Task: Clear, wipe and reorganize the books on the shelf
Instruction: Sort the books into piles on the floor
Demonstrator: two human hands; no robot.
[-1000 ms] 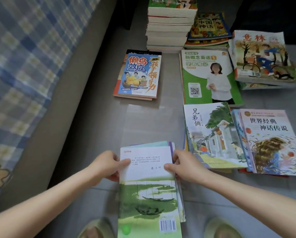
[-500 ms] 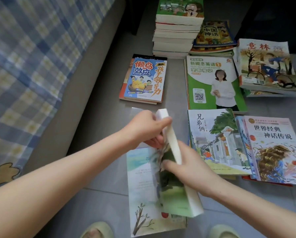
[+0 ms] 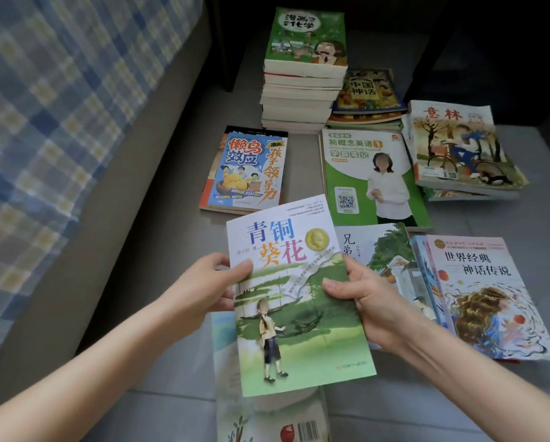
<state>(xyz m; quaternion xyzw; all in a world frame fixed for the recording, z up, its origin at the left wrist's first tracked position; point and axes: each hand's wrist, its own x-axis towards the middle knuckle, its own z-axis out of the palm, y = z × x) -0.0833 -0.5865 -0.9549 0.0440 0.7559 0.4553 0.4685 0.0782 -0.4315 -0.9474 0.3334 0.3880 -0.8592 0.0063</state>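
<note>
Green book (image 3: 299, 301): face up, above the floor (image 3: 158, 237), gripped at its side edges by left hand (image 3: 203, 290) and right hand (image 3: 367, 301), thumbs on cover. Pale book (image 3: 267, 419) lies beneath; tall stack (image 3: 302, 97) far behind.

Forearms (image 3: 85, 368) bare right to the near edge, wrists bare too. The left hand (image 3: 203, 288) and right hand (image 3: 369, 301) are uncovered, with short, plain thumbnails.

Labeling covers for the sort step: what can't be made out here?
Head view:
- Pale book: mostly hidden under the held book, cut off by the bottom edge.
- Tree-cover book: title partly behind the right hand.
- Tall stack: only the top cover shows.
- Held book's small print: too small.
</note>
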